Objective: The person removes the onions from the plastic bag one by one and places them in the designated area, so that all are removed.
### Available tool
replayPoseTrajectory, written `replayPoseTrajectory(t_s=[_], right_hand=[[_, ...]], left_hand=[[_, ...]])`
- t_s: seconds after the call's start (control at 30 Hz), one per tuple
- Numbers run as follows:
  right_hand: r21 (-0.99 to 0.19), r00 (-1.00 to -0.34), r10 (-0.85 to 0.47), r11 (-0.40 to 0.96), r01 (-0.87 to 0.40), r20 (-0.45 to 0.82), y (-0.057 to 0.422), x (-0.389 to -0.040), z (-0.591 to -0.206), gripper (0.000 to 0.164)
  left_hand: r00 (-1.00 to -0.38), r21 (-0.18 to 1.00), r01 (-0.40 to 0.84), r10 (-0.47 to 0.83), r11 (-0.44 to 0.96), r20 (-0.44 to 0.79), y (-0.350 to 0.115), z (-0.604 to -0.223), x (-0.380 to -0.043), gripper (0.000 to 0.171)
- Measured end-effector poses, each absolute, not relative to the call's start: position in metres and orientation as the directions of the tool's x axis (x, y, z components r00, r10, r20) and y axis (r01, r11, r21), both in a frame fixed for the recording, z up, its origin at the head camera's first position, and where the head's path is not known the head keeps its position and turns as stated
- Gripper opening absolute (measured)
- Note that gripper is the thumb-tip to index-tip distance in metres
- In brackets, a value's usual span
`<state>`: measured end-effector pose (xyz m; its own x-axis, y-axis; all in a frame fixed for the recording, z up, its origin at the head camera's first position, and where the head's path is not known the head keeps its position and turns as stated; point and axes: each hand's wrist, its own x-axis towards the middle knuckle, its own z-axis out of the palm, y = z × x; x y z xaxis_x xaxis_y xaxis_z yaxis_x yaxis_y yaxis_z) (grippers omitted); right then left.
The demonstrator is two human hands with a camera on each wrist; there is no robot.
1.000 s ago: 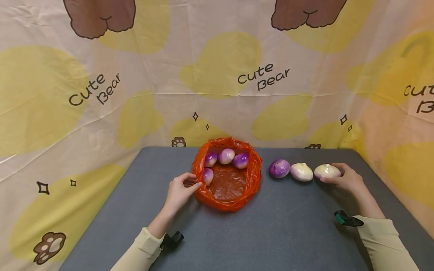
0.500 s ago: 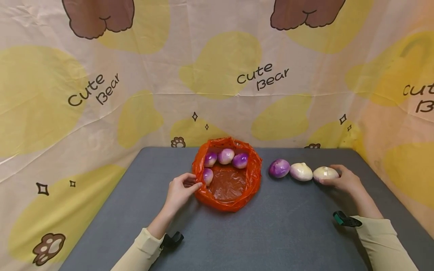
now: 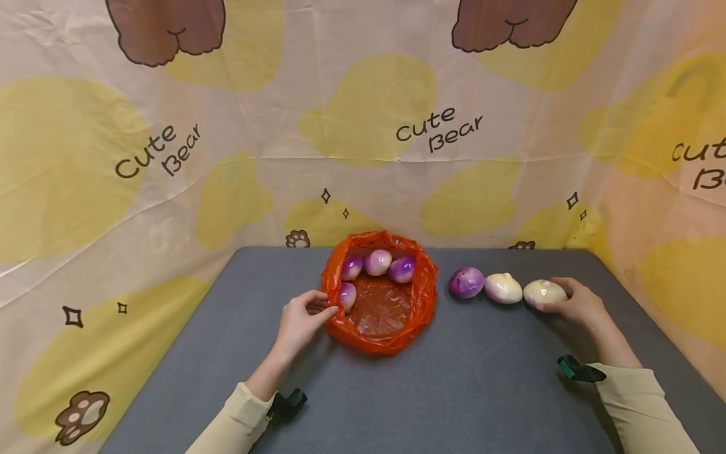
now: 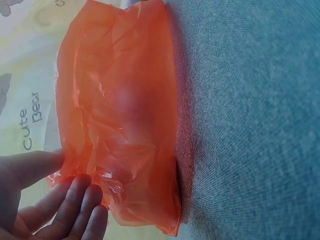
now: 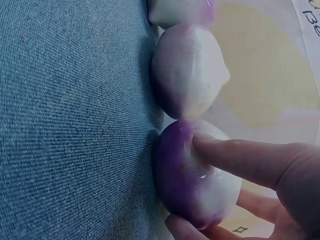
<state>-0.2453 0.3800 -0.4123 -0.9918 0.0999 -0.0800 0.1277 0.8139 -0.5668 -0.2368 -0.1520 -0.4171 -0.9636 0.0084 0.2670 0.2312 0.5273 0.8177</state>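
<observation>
An orange-red plastic bag (image 3: 379,343) stands with its mouth spread and rim rolled, mid-table. Several glossy purple-and-white onions (image 3: 377,262) lie inside along its back and left side. My left hand (image 3: 300,318) pinches the bag's left rim between thumb and fingers; the left wrist view shows the bag's wall (image 4: 135,125) upright beside it. To the right, three onions form a row: a purple one (image 3: 467,282), a paler one with a pointed tip (image 3: 503,288), and an end one (image 3: 544,292). My right hand (image 3: 578,302) grips that end onion (image 5: 185,175), thumb on its near side.
The grey table (image 3: 397,403) runs beneath everything. Behind it and along both sides hangs a printed cloth (image 3: 363,113) with bear and paw pictures. Black bands (image 3: 581,369) sit on both wrists.
My right hand and the end onion have shifted very slightly left, closer to the paler onion. My left hand stays at the bag's rim.
</observation>
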Motion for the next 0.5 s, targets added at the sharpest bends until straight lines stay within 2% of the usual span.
replayPoseTrajectory(t_s=[0.5], right_hand=[[-0.576, -0.993, 0.094, 0.809, 0.118, -0.072, 0.3785, -0.2476, -0.4119, 0.087]], left_hand=[[-0.961, 0.816, 0.239, 0.01, 0.526, 0.275, -0.1528, -0.4192, -0.2375, 0.025]])
